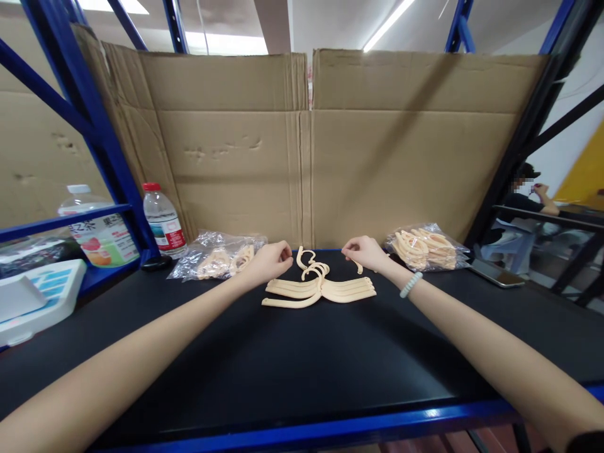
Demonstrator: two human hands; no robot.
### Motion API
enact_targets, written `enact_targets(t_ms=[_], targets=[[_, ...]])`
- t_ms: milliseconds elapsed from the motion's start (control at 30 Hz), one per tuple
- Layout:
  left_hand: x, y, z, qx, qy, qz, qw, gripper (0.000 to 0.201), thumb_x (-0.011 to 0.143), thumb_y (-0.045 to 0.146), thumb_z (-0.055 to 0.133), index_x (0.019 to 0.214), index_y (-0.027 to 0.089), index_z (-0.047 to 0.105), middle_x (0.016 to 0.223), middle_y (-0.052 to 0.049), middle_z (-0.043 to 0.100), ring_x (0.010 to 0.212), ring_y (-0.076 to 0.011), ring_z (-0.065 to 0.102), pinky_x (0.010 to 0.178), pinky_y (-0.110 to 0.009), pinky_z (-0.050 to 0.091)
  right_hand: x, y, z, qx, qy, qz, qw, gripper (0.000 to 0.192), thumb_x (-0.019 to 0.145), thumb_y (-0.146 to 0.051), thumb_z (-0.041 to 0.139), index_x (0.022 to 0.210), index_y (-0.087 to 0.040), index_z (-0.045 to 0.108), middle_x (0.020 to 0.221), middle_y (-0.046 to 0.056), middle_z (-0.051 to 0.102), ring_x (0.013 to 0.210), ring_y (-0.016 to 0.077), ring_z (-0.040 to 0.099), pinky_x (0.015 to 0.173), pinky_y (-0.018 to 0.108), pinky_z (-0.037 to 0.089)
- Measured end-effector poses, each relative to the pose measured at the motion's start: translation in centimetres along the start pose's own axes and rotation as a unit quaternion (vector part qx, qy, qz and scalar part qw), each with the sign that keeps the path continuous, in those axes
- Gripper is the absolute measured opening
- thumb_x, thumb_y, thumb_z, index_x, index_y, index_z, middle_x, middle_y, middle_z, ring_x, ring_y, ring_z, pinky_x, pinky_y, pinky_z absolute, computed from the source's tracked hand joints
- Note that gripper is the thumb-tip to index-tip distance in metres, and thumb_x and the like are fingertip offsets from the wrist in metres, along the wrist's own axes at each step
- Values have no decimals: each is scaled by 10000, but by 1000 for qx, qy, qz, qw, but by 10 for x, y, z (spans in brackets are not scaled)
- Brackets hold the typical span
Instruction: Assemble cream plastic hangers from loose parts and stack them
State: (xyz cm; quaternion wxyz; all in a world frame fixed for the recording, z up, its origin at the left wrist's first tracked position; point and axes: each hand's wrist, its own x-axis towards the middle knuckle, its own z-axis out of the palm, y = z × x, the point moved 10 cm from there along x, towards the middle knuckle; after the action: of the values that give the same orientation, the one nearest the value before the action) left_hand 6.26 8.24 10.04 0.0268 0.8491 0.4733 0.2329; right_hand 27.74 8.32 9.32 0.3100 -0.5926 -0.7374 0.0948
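A stack of beige plastic hangers lies flat in the middle of the black shelf top, hooks pointing away from me. My left hand hovers just left of the hooks with its fingers curled together and nothing visible in them. A loose beige hook lies beside that hand's fingertips. My right hand, a bead bracelet on its wrist, is just right of the hooks with the fingers pinched. A small beige plastic piece sticks out under those fingers.
A clear bag of beige parts lies at the back left, and another bag at the back right beside a phone. Two bottles stand at the left by blue rack posts. Cardboard walls close the back. Another person sits far right.
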Motion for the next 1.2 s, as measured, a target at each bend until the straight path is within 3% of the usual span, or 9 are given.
enact_targets(t_ms=[167,233,300,400,567,767,933,1067,1200], targets=[[38,-15,26,48,-81,-96,991,156,825,268,577,882,135,636,897,-98,680,915,-234,639,786,-295,469,39,-22,35,-46,-68,31,996,123,743,-169,610,698,-136,719,721,68,713,701,163,640,581,206,417],[46,-21,41,57,-128,-139,980,226,866,308,582,981,119,629,1006,-109,650,950,-230,620,819,-352,491,50,-29,51,-68,-92,49,992,114,738,-192,639,702,-116,716,733,94,709,730,181,642,587,216,418],[49,-25,55,56,-175,-172,968,308,900,327,559,1143,138,565,1134,-92,594,967,-212,605,817,-405,518,58,-33,68,-84,-123,68,987,145,747,-219,662,685,-96,708,704,107,697,720,189,644,593,226,428],[46,-29,70,55,-220,-201,953,332,901,320,560,1183,146,544,1173,-96,574,989,-220,598,822,-413,522,63,-35,92,-92,-176,95,975,180,782,-254,684,694,-97,686,687,75,679,679,167,638,621,246,469],[44,-37,78,70,-230,-220,945,333,900,316,561,1186,148,542,1179,-99,571,998,-221,595,829,-416,519,66,-28,107,-74,-183,136,971,198,883,-318,626,889,-121,635,889,38,656,781,154,631,718,321,526],[48,-40,69,69,-203,-224,951,336,898,312,566,1186,143,542,1183,-105,568,1003,-222,593,833,-414,516,64,-12,100,18,-138,197,970,194,901,-317,603,928,-125,617,917,40,630,789,153,616,701,305,524],[41,-38,35,20,-156,-220,963,337,899,314,564,1190,145,539,1183,-101,568,1000,-221,594,831,-419,517,52,-12,70,180,-115,198,957,230,910,-312,581,797,-112,565,691,-16,551,524,73,501,483,199,435],[15,-20,-2,-54,-53,-168,983,199,882,277,556,1007,125,585,1001,-106,653,933,-219,637,783,-320,513,12,-31,42,342,-97,121,927,311,873,-353,606,676,-156,467,598,-40,479,459,41,405,421,172,341],[-29,15,-5,-174,1,-91,980,125,915,281,434,924,167,485,831,-30,662,726,-125,665,676,-242,530,-47,-45,39,449,-99,67,886,399,705,-467,742,703,-172,473,628,-38,513,515,67,489,496,203,425]])
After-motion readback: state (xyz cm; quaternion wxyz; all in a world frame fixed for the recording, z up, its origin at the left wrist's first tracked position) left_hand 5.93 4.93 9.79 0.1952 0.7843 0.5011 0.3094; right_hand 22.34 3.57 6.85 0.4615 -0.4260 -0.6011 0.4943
